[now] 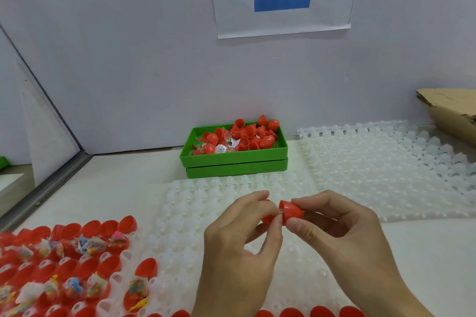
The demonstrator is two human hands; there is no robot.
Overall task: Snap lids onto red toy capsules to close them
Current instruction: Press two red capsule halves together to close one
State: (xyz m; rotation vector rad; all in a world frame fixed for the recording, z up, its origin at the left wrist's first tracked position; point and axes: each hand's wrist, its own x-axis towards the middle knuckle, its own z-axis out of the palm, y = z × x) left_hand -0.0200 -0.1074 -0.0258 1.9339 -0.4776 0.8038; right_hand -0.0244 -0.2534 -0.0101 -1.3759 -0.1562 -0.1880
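Observation:
My right hand (342, 234) pinches a red capsule lid (292, 211) between thumb and fingers, its open end turned left. My left hand (242, 242) pinches the other red capsule half (268, 219), mostly hidden behind its fingers. The two halves meet above a white moulded tray (180, 213); whether they are snapped together I cannot tell. At the lower left, several open red capsule halves (85, 262) sit in tray pockets, some with small bagged toys (85, 244) in them.
A green bin (231, 159) behind the hands holds several loose red capsule halves and toy packets. Another white moulded tray (373, 170) lies at the right, and a cardboard box (453, 113) beyond it. Red capsules (319, 313) line the bottom edge. White walls enclose the bench.

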